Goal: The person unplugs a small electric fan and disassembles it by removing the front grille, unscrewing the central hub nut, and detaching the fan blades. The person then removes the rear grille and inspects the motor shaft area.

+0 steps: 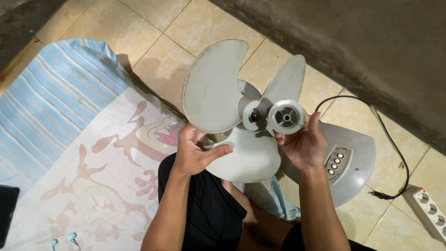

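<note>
Left hand (193, 155) grips the grey three-bladed plastic fan propeller (227, 116), while right hand (302, 144) fingertips pinch the round ribbed grey cap (286, 117) just beside the hub.

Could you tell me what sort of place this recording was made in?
Probably a home, on the floor of a room: cream floor tiles, a printed cartoon bedsheet spread beside a rough grey wall, and a white power strip. Both hands hold a grey fan blade.
</note>
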